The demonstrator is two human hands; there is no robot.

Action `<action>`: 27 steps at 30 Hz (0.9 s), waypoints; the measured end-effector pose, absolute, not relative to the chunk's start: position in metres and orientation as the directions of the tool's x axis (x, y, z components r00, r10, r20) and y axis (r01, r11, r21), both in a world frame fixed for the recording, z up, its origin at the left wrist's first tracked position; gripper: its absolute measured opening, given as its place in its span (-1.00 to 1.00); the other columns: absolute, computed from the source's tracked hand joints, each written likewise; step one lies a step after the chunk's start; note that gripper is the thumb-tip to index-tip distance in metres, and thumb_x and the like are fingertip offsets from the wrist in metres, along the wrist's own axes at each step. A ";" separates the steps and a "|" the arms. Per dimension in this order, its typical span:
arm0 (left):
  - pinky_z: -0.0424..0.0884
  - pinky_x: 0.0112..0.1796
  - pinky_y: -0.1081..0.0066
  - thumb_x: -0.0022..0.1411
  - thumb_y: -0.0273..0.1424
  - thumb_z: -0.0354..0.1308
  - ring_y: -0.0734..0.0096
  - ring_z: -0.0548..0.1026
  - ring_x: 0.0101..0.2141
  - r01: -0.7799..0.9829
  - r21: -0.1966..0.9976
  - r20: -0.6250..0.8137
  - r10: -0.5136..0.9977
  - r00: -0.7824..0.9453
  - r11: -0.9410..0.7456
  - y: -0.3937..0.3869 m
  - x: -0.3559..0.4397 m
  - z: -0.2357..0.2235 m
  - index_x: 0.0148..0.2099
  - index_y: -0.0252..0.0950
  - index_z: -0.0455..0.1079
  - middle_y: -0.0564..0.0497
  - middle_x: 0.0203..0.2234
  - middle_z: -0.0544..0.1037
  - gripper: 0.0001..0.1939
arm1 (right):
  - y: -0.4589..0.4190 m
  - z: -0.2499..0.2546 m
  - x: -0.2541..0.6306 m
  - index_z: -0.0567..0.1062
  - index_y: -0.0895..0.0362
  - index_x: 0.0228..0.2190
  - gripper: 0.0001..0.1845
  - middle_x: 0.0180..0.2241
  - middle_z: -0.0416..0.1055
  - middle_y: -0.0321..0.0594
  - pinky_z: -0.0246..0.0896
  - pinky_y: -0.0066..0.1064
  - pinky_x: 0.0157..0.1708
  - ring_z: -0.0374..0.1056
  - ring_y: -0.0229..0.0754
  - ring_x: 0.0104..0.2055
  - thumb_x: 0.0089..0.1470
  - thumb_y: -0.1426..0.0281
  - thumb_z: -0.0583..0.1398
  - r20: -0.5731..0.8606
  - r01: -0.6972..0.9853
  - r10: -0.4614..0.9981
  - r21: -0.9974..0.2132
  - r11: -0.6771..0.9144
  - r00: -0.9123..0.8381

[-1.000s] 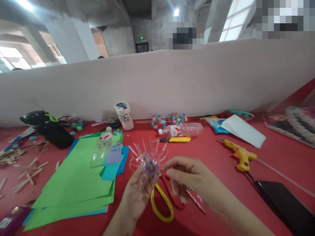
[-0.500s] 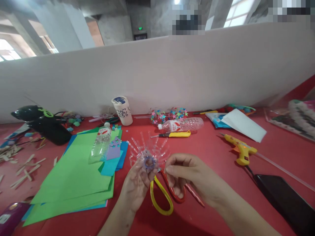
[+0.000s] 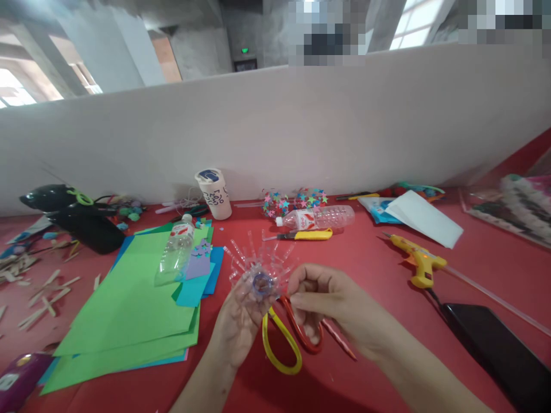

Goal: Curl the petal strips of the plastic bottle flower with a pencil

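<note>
My left hand (image 3: 241, 327) is closed around the neck end of a cut clear plastic bottle (image 3: 262, 282), whose sides fan outward in many narrow strips. The round mouth faces me. At its right edge my right hand (image 3: 325, 301) is closed, thumb and forefinger pinching what looks like one of the strips; the fingers partly cover it. Beneath both hands lie scissors with one yellow and one red handle (image 3: 282, 350), their blades hidden. A pinkish-red pencil-like stick (image 3: 340, 339) rests just right of the scissors.
A yellow glue gun (image 3: 419, 261) and a black phone-like slab (image 3: 495, 350) lie to the right. Beyond the hands are a yellow utility knife (image 3: 312, 235) and a plastic bottle (image 3: 318, 218). Green sheets (image 3: 129, 298), another bottle (image 3: 174, 252) and a white cup (image 3: 214, 195) are leftward.
My right hand has shifted very slightly, staying at the right edge of the cut bottle. My left hand keeps its hold, and the fanned strips have turned a little.
</note>
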State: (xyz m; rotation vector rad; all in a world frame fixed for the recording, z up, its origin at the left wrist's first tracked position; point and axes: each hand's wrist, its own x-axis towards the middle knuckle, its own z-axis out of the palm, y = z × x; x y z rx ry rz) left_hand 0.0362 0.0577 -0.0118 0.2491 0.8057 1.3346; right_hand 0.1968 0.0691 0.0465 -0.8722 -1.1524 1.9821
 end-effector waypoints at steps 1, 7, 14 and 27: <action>0.44 -0.29 0.43 0.10 -0.51 0.04 0.40 0.51 -0.35 -0.760 0.598 -0.381 0.925 0.012 0.256 0.058 0.036 -0.012 -0.27 -0.34 0.41 -0.03 -0.36 0.56 -0.85 | 0.069 0.047 0.197 0.33 0.18 -0.51 -0.89 -0.70 0.35 -0.39 0.17 -0.61 -0.75 0.23 -0.41 -0.75 -0.13 0.48 0.22 -0.206 -0.223 0.811 -0.898 -0.379 -0.547; 0.41 -0.21 0.41 0.10 -0.51 0.04 0.40 0.50 -0.30 -0.781 0.558 -0.369 0.927 0.069 0.280 0.057 0.035 -0.013 -0.22 -0.33 0.41 -0.02 -0.34 0.56 -0.81 | 0.068 0.051 0.195 0.30 0.16 -0.46 -0.85 -0.67 0.36 -0.39 0.18 -0.60 -0.73 0.25 -0.40 -0.73 -0.08 0.41 0.21 -0.199 -0.178 0.802 -0.918 -0.353 -0.563; 0.44 -0.32 0.51 0.15 -0.47 0.00 0.45 0.52 -0.42 -0.809 0.466 -0.477 0.872 0.112 0.359 0.056 0.034 -0.009 -0.29 -0.40 0.42 -0.04 -0.46 0.56 -0.82 | 0.062 0.065 0.203 0.26 0.11 -0.41 -0.87 -0.66 0.35 -0.38 0.15 -0.57 -0.72 0.21 -0.39 -0.73 0.01 0.33 0.12 -0.144 -0.058 0.864 -0.979 -0.195 -0.482; 0.42 -0.35 0.47 0.14 -0.45 0.00 0.43 0.50 -0.42 -0.779 0.524 -0.411 0.903 0.124 0.345 0.055 0.036 -0.019 -0.31 -0.40 0.41 -0.06 -0.44 0.55 -0.82 | 0.055 0.059 0.196 0.35 0.10 -0.37 -0.93 -0.70 0.21 -0.43 0.02 -0.58 -0.66 0.11 -0.38 -0.68 0.04 0.41 0.08 0.158 0.402 0.883 -0.845 0.353 -0.442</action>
